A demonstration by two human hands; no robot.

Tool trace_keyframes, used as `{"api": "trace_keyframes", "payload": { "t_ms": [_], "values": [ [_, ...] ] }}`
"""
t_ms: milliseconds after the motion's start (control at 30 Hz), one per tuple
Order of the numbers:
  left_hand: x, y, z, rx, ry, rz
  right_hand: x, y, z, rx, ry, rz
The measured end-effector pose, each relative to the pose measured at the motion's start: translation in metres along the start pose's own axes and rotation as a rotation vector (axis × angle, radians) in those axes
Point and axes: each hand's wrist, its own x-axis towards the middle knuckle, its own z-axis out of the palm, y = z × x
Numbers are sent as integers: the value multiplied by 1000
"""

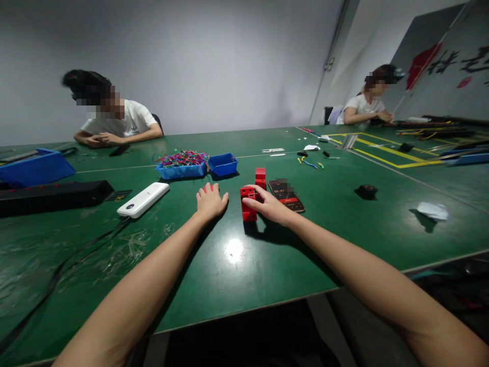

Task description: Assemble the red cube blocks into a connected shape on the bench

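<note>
My right hand (pixel 263 203) grips a red block (pixel 248 205) with holes in its face, thumb in front, fingers behind. Just beyond it a second red block (pixel 260 176) stands on the green table (pixel 214 275). To the left, my left hand (pixel 211 203) reaches over a red piece (pixel 208 188), mostly hidden under its fingers; the thumb stands apart, and whether the piece is gripped does not show. A phone (pixel 286 195) with a timer on its screen lies right of the blocks.
A blue tray of colourful wires (pixel 182 166) and a smaller blue tray (pixel 223 165) stand behind my hands. A white power bank (pixel 143 200) with a cable lies left. A black object (pixel 367 191) and white paper (pixel 432 211) lie right. Two people sit across the table.
</note>
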Motion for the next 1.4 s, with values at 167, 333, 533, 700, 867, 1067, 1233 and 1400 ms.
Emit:
{"api": "trace_keyframes", "payload": {
  "t_ms": [167,333,533,700,867,1067,1233,1400],
  "values": [
    [3,4,2,-416,13,270,-1,-2,0,-43,-4,-33],
    [-4,24,0,-926,-125,249,-2,-6,0,-62,-15,-64],
    [-19,48,5,-1509,-368,183,-1,-4,-1,-22,-26,-83],
    [-19,48,5,-1484,-384,188,0,-1,-2,-60,-58,-91],
    [-22,47,0,-1471,-383,221,-2,-2,-1,-131,-59,-129],
    [-22,49,-4,-1444,-333,154,-5,-4,-1,-311,-40,-120],
    [-20,49,-5,-1424,-270,76,-5,-5,-1,-412,-44,-169],
    [-14,46,2,-1451,-121,-113,-5,3,-7,-716,-87,-91]
  ]
}}
